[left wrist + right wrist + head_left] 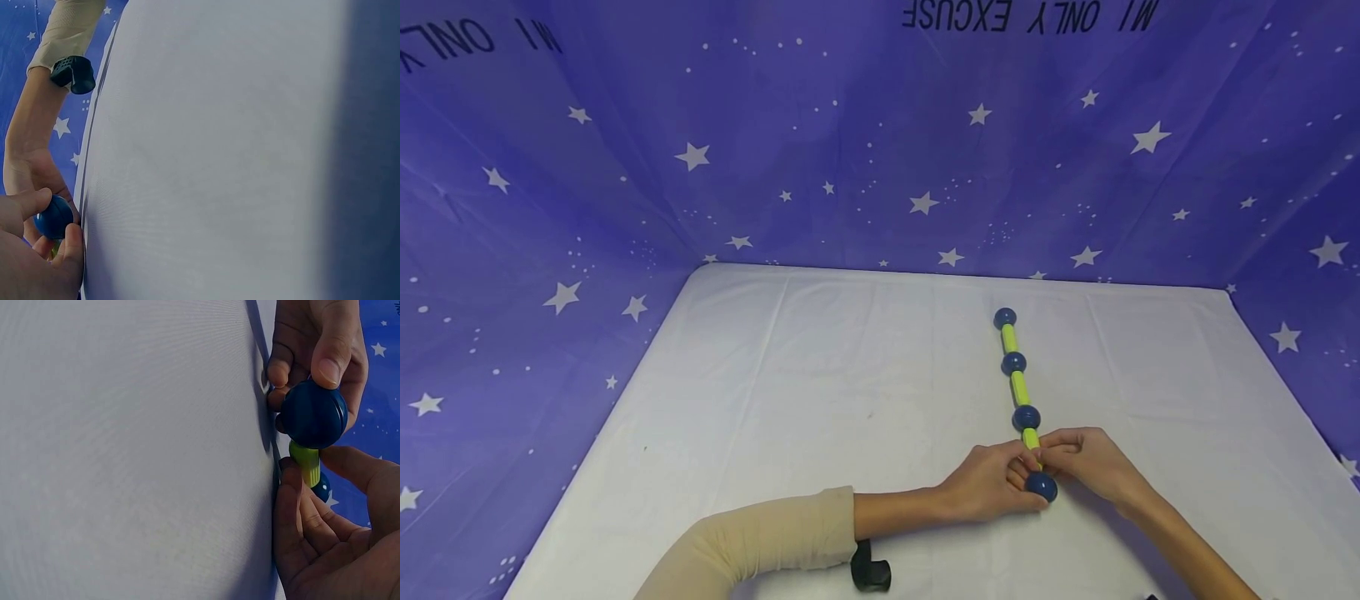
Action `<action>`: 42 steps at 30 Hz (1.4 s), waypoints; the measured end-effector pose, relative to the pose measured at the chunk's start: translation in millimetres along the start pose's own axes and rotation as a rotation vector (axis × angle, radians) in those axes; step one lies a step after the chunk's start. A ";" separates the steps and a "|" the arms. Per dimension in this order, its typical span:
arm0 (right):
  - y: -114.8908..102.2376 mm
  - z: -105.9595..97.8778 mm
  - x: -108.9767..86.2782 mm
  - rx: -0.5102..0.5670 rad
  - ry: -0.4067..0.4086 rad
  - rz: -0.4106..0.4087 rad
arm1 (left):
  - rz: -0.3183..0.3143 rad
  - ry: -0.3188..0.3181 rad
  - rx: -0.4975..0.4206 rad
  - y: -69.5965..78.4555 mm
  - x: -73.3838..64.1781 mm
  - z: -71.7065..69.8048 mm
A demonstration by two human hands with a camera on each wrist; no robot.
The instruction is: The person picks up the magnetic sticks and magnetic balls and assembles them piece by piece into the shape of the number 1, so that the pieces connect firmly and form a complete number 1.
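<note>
A chain of blue balls and yellow-green rods lies in a line on the white table in the head view. At its near end is a blue ball [1041,486], pinched by my left hand [988,485] between thumb and fingers. The thumb on this ball [314,414] also shows in the right wrist view. My right hand [1093,467] pinches the nearest yellow-green rod [306,464], just beyond that ball; fingers partly cover it. Farther along are a second ball [1026,417], a rod [1019,388], a third ball [1013,362], another rod [1009,338] and the far ball [1004,317].
A white cloth [820,375] covers the table. Purple fabric walls [850,150] with white stars stand behind it and on both sides. A black curved device [871,571] is by the left forearm, below the beige sleeve [775,533].
</note>
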State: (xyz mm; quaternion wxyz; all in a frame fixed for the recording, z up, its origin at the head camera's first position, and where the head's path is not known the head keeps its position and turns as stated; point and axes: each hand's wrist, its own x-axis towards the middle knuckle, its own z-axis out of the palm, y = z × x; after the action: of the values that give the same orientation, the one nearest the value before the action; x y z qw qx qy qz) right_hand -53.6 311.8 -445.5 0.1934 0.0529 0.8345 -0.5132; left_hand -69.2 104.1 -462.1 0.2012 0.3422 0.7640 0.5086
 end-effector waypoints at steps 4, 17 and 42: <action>-1.5 0.3 -0.8 -0.004 0.003 -0.001 | -0.006 0.007 0.006 0.5 -0.1 0.2; -1.5 -0.6 -0.2 -0.015 0.003 -0.013 | -0.031 0.020 -0.041 -0.4 1.1 -0.1; -3.5 -0.4 0.2 0.003 0.008 0.008 | -0.010 0.007 -0.030 1.9 1.5 0.1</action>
State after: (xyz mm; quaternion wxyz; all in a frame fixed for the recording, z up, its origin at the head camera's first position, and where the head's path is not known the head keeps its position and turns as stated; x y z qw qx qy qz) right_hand -54.9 310.5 -442.5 0.1919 0.0586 0.8343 -0.5136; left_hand -69.6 105.7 -460.3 0.2062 0.3334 0.7589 0.5200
